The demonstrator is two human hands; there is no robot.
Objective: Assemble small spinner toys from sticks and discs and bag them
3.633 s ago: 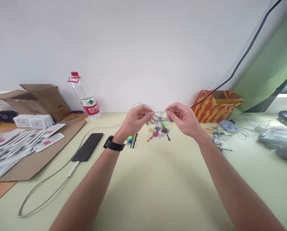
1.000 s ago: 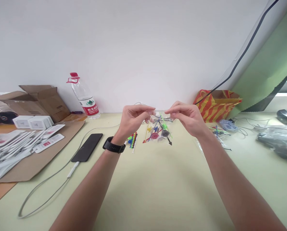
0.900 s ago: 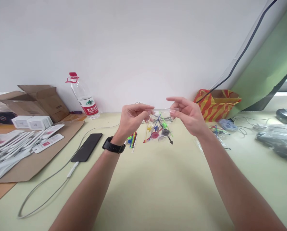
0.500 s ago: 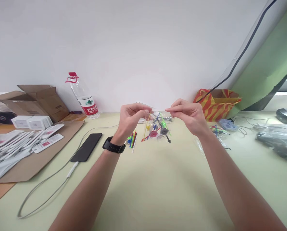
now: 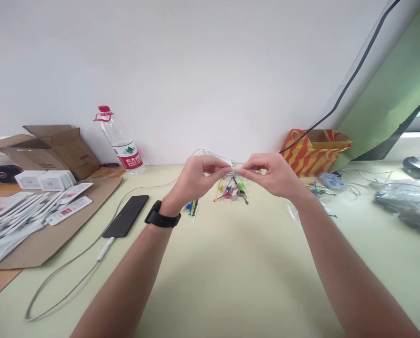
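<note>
Close together at the middle of the view, both my hands pinch the top edge of a small clear plastic bag [image 5: 231, 190]. Colourful plastic pieces show through it: yellow, red, blue, green and a black arrow-tipped one. My left hand [image 5: 203, 177], with a black watch on its wrist, has thumb and fingertips closed on the bag's upper left. My right hand [image 5: 271, 173] pinches the same edge just to the right, its fingertips almost touching the left ones. Below my left hand, a few thin coloured plastic sticks [image 5: 194, 210] and blue bits lie on the table.
A black phone [image 5: 126, 216] on a white cable lies left, beside a cardboard sheet with white tags [image 5: 69, 210]. Behind stand an open cardboard box [image 5: 69, 149] and a water bottle [image 5: 130, 157]. A striped paper bag [image 5: 313, 152] and another clear bag [image 5: 320, 191] are right.
My hands have come together along the bag's top edge; the right fingers, which were apart from the left ones, have moved left. The bag's contents now hang slightly higher and more bunched.
</note>
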